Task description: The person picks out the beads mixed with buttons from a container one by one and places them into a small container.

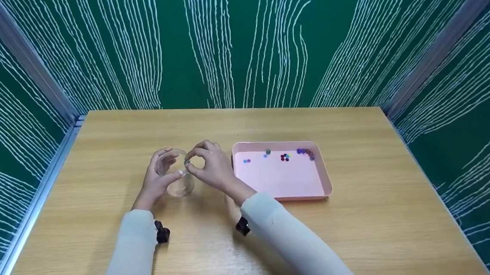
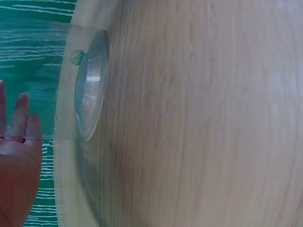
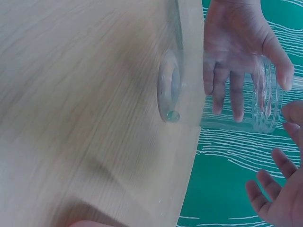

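A clear jar (image 1: 181, 187) stands upright on the wooden table. My left hand (image 1: 155, 181) holds it round the side, the thumb in front and the fingers behind. At the mouth of the jar my right hand (image 1: 214, 167) pinches a small greenish marble (image 1: 187, 162) between thumb and index finger. Its other fingers are spread loosely in the right wrist view. One green marble (image 3: 173, 116) lies inside on the jar's bottom; the left wrist view shows this marble (image 2: 77, 57) too.
Right of the hands sits a shallow pink tray (image 1: 291, 184). In it lie a dark green marble (image 1: 268, 152), a red cluster of beads (image 1: 285, 157), a purple and brown row of beads (image 1: 306, 152) and a blue and pink pair of beads (image 1: 246, 160). Green patterned walls enclose the table.
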{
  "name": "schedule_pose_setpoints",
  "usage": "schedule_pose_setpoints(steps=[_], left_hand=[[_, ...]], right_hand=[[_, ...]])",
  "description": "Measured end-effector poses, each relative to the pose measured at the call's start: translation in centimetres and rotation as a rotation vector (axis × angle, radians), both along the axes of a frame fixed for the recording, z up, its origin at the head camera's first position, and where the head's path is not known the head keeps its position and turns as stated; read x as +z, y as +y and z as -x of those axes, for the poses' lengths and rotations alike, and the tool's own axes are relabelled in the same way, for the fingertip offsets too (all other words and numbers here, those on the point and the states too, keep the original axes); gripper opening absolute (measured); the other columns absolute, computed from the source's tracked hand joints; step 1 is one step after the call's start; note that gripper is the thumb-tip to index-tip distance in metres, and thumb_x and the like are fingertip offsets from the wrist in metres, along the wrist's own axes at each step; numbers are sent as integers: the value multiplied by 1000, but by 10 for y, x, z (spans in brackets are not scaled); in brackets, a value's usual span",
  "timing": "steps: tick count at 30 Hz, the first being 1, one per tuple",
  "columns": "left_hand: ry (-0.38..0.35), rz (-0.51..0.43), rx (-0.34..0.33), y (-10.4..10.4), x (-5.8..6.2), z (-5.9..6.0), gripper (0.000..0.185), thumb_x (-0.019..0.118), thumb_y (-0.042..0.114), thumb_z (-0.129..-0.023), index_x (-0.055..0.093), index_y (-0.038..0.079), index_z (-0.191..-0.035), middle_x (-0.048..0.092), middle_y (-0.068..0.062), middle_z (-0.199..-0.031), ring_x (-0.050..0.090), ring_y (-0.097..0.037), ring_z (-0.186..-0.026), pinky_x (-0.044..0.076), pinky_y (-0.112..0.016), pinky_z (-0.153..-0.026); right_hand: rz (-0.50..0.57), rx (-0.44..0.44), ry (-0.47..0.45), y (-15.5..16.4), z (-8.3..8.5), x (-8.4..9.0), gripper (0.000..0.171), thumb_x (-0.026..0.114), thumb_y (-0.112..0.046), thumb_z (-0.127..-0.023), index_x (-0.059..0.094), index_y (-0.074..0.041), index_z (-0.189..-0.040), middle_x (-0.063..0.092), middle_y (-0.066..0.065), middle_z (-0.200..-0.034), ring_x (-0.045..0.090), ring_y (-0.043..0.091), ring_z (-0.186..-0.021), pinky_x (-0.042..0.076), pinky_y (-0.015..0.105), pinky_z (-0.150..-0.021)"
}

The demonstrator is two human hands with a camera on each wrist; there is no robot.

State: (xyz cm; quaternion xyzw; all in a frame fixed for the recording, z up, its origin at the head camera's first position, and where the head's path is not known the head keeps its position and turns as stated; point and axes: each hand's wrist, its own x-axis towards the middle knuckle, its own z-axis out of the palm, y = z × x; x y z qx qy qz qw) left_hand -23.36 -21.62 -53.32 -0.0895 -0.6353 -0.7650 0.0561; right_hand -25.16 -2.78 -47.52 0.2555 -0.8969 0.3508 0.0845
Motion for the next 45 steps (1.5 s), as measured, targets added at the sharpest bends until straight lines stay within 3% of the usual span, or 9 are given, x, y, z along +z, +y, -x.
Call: schedule_pose_setpoints(steps=[6,13,18,26,35,39,45], left_hand=[[-12,28,-21,-1,1,0,71,63,-15,-77,32,1,-139,45,-20,-137,36,-32,-136,20,-43,-121],[0,16,-18,-2,0,0,71,63,-17,-76,33,0,-139,46,-19,-136,37,-32,-135,23,-41,-120],[-3,4,-12,-1,-1,-1,71,63,-18,-76,34,1,-138,46,-20,-137,37,-34,-136,25,-41,-119],[16,-2,6,0,-1,0,71,63,-19,-74,35,0,-137,54,-8,-128,44,-21,-129,26,-42,-118],[9,7,4,-1,-1,-1,72,62,-19,-74,34,-1,-138,50,-15,-132,42,-25,-132,25,-41,-119],[-14,10,-10,-1,0,-1,73,61,-18,-76,31,1,-139,47,-13,-133,38,-26,-134,23,-40,-120],[14,-29,19,2,0,-1,71,61,-22,-73,34,-2,-136,55,-7,-126,46,-19,-127,26,-42,-118]], right_hand=[[44,-11,-77,-2,0,-1,15,71,-32,-84,73,-24,-97,60,-3,-109,53,16,-109,47,36,-94],[112,0,-228,-3,4,3,13,73,-28,-81,74,-23,-93,62,-2,-107,56,17,-107,34,48,-111],[104,-19,-305,-4,7,6,9,74,-30,-80,74,-25,-88,63,-4,-106,55,17,-108,36,49,-108],[120,-23,-318,-5,8,6,7,74,-29,-79,74,-27,-86,66,-4,-104,57,20,-109,47,44,-95],[126,-15,-345,-4,8,6,9,74,-29,-79,73,-26,-87,68,-2,-106,57,22,-109,49,41,-88],[117,-26,-375,-5,7,6,8,74,-30,-79,72,-28,-86,66,4,-113,57,22,-108,50,40,-86],[97,-41,-370,-4,6,8,9,75,-31,-77,71,-29,-85,65,-2,-108,56,20,-106,49,39,-86]])
